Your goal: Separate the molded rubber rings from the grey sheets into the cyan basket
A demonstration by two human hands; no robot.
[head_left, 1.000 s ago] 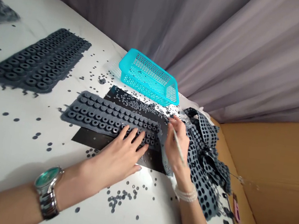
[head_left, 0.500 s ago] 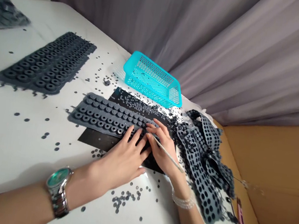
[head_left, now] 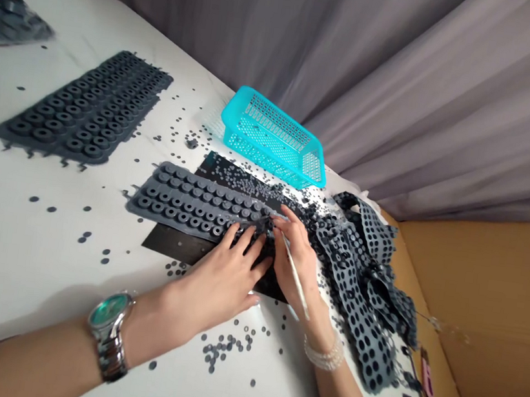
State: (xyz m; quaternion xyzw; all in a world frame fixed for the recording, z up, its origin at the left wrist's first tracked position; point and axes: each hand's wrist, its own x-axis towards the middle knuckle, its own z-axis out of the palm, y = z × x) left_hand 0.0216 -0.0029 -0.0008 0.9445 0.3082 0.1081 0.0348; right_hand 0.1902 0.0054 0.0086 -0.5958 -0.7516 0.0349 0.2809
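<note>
A dark grey rubber sheet [head_left: 186,201] with rows of raised, ring-shaped pieces lies partly over a black flat sheet [head_left: 175,245]. My left hand [head_left: 220,274] rests palm down with its fingers spread, fingertips on the near edge of the rubber sheet's right part. Pinched in my right hand [head_left: 306,259] is a slim pale stick-like tool [head_left: 299,286], slanting over the hand. Its working end is at the rings near the left fingertips, too small to make out. The fingers cover much of the rubber sheet's right end.
Behind stands a turquoise perforated basket [head_left: 270,157]. A second ringed rubber sheet [head_left: 86,106] lies at left, near a clear bag [head_left: 6,15] of dark parts. Crumpled punched sheets [head_left: 359,295] are heaped at right, and a pink-handled tool [head_left: 427,379] lies beyond. Small dark discs [head_left: 225,349] are scattered about.
My right hand has shifted slightly right, and the tool now stands at a steeper slant. The left hand keeps its place on the rubber sheet. The whole view has shifted slightly.
</note>
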